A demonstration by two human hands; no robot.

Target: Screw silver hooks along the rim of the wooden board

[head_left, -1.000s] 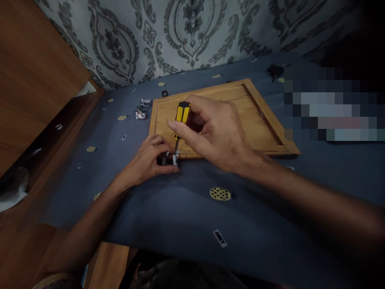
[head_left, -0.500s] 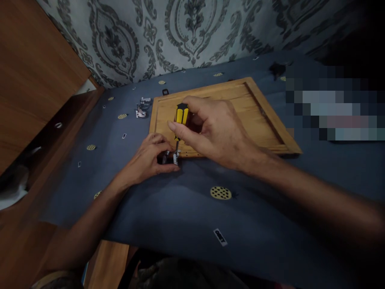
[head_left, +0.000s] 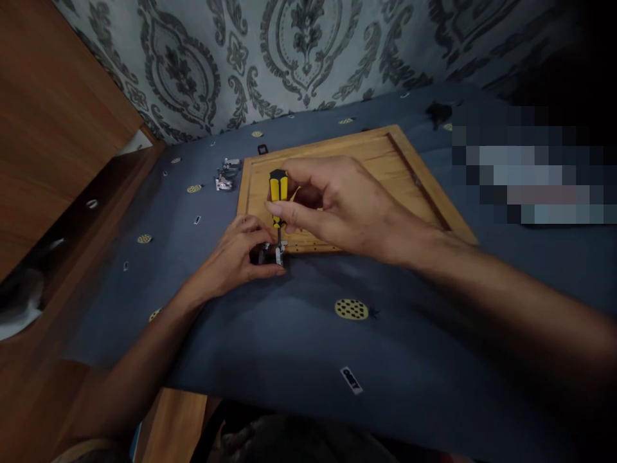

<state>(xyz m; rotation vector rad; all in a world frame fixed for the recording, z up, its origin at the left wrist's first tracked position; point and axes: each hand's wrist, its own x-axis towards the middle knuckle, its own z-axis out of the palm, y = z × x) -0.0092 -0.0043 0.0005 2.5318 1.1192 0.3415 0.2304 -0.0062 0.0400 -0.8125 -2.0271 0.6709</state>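
Your right hand [head_left: 344,206] has shifted left since a second ago, bringing the handle of the screwdriver [head_left: 278,190] more upright; your left hand [head_left: 238,251] has stayed by the hinge [head_left: 279,256].
You have the yellow-and-black screwdriver gripped between right thumb and fingers, its shaft running down to the metal hinge at the near edge of the wooden panel [head_left: 371,154], close to its near left corner; your left hand is curled, thumb and forefinger on either side of that hinge, though you cannot tell whether they pinch it; beyond, loose metal hinges [head_left: 227,175] lie left of the panel on the blue cloth [head_left: 270,347], and a small black piece [head_left: 263,149] sits just behind its far edge.
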